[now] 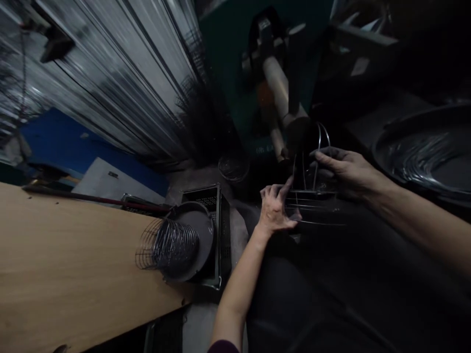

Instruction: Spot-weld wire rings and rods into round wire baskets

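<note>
The right hand [340, 164] pinches 2 bent wires [319, 138]; the left hand [274, 208], fingers spread (grip, I cannot tell), has the wire frame [312, 191] at its 3 o'clock, seemingly part-made; what's left is unclear.

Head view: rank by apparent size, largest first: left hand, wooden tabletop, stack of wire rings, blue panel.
1. Wooden tabletop, running out of frame
2. Blue panel, partly covered
3. Stack of wire rings
4. Left hand
</note>
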Motion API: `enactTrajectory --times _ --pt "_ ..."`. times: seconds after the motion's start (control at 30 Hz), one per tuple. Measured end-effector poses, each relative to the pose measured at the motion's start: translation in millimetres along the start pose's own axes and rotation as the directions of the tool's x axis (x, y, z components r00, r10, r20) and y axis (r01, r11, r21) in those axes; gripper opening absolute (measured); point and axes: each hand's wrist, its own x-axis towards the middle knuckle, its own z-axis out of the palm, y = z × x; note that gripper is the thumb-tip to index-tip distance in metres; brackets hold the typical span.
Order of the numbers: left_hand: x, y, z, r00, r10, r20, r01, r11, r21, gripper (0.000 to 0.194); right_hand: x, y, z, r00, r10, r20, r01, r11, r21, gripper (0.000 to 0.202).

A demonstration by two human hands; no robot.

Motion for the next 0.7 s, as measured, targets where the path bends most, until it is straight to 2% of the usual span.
enactTrajectory --times 0.07,0.2,0.27,0.37,0.43,0.57,0.7 --pt "6.8 -5.8 -0.2 1.0 -0.017 0.024 0.016 1.0 0.022 0.088 9.4 -3.7 1.4 0.998 0.049 0.029 -0.049 0.999 -0.008 0.014" --pt "14.9 -13.7 2.0 0.999 -0.019 0.049 0.018 0.999 0.029 0.084 21.0 -6.6 5.8 0.996 0.066 0.053 -0.062 0.995 -0.08 0.014" --pt "17.7 -18.0 5.5 0.999 -0.014 -0.031 0.012 0.999 -0.049 0.074 25.4 -9.2 10.6 0.998 0.057 0.027 -0.055 0.997 -0.055 0.012" --pt "21.6 -26.5 12.7 0.976 0.002 -0.218 -0.043 0.982 -0.183 0.054 33.0 -13.7 18.8 0.999 0.043 0.009 -0.042 0.998 -0.046 0.01" --pt "25.1 -32.6 16.6 0.963 0.018 -0.269 -0.071 0.98 -0.187 0.048 39.1 -15.7 22.7 0.999 0.037 -0.004 -0.037 0.997 -0.074 0.01" --pt "34.5 -41.5 18.6 0.978 0.031 -0.204 -0.054 0.993 -0.108 0.049 49.7 -18.0 24.9 0.998 0.042 -0.055 -0.048 0.991 -0.122 0.009" --pt "44.1 -44.5 16.3 0.981 0.078 -0.178 -0.09 0.994 -0.064 0.052 57.6 -20.2 23.0 0.998 0.025 -0.062 -0.032 0.992 -0.12 0.011"
